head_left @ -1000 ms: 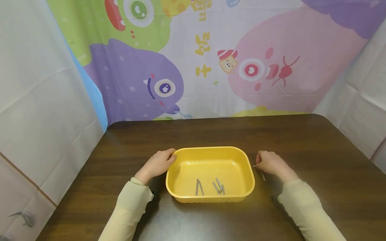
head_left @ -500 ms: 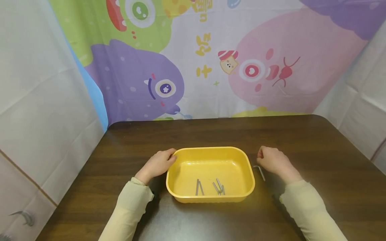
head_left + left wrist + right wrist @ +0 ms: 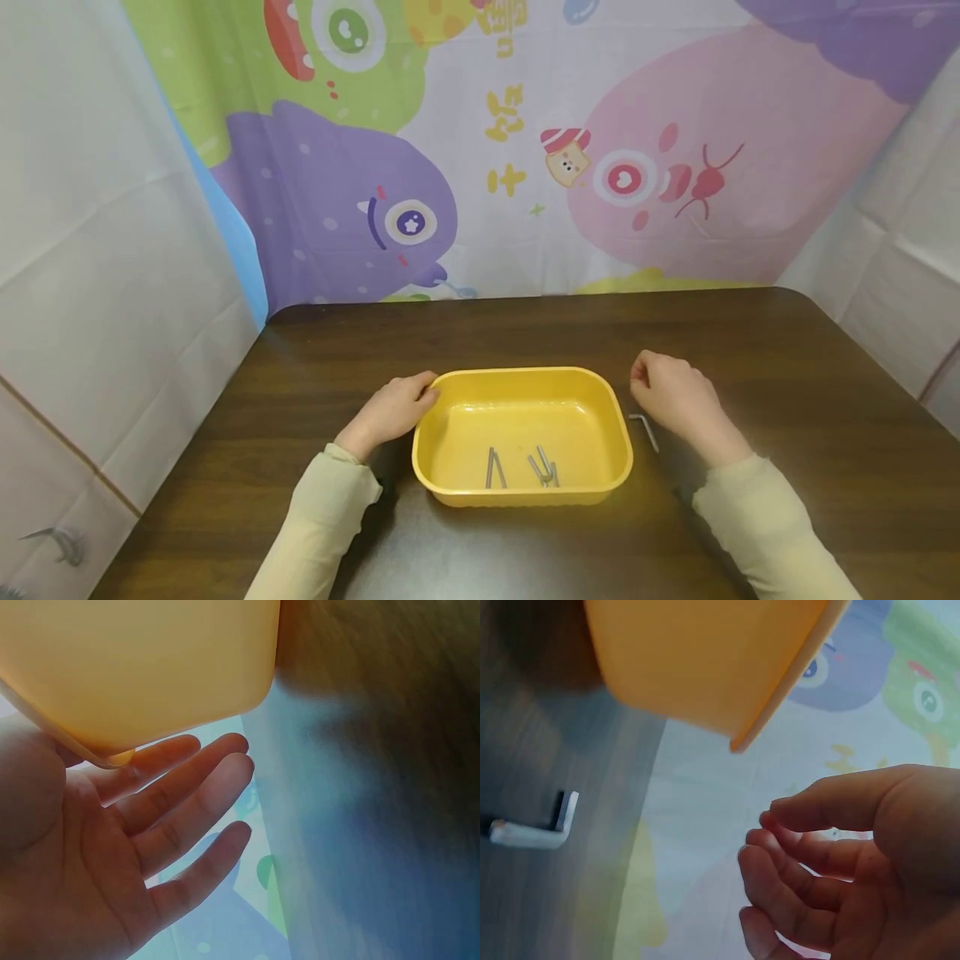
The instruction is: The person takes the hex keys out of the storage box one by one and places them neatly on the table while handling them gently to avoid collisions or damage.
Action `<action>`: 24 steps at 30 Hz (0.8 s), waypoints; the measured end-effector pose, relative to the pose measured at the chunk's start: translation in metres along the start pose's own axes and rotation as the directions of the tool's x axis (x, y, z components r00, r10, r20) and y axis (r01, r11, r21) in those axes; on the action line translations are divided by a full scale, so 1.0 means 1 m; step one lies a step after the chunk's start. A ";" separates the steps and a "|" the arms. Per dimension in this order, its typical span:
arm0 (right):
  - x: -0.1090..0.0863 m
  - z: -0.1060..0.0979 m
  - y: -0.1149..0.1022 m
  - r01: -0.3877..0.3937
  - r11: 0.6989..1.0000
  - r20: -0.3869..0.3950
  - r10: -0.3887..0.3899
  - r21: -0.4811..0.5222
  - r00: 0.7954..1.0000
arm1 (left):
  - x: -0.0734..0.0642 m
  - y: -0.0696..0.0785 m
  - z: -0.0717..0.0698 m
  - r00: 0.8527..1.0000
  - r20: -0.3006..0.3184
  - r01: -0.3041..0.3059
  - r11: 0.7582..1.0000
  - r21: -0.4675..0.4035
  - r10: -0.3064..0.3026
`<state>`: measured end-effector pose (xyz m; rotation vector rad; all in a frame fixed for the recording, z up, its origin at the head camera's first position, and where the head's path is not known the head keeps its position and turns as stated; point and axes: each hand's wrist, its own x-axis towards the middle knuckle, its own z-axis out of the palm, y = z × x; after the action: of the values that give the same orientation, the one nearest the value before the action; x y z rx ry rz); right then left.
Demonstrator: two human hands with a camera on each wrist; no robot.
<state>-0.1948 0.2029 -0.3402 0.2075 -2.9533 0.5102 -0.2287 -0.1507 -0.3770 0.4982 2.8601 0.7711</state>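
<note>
Its fingers loosely curled around nothing, a right hand (image 3: pixel 675 396) hangs above the table, thumb close to the forefinger, just beyond a bent metal key (image 3: pixel 529 837) lying on the wood. The left hand (image 3: pixel 393 408) grips the far left corner of a yellow tray (image 3: pixel 525 497), thumb over the rim, the other fingers loosely extended outside. The key rests just beside the tray's right side, one arm pointing toward it. More metal pieces (image 3: pixel 545 462) lie inside by the near wall (an exact count is hard, with the rim hiding their lower ends). Handling the loose key well would likely mean bringing thumb and forefinger down across the middle of its longer arm, since a pinch at the tip could set it spinning; a firm left hold should keep the tray from sliding if bumped. Beneath it all spreads a dark wooden table (image 3: pixel 525 333), its far corners rounded, a pale sheen on the near side. Beyond hangs a cloth (image 3: pixel 517 233) of green, purple and pink cartoon monsters, with pale wall coverings (image 3: pixel 112 208) on both flanks.
</note>
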 end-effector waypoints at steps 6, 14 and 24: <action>-0.004 0.001 -0.014 0.073 0.997 -0.067 -0.072 0.019 0.995 | -0.001 0.000 0.000 1.000 -0.009 -0.002 1.000 0.007 0.002; -0.007 0.010 -0.031 0.142 0.988 -0.054 -0.140 0.053 0.989 | 0.003 -0.002 0.000 1.000 -0.005 0.001 1.000 0.014 -0.001; -0.011 0.027 -0.045 0.196 0.979 0.005 -0.197 0.049 0.980 | 0.002 -0.003 0.001 1.000 0.009 0.003 1.000 0.002 -0.003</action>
<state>-0.1795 0.1530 -0.3522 0.5023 -2.8890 0.5547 -0.2313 -0.1522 -0.3797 0.4967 2.8528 0.7629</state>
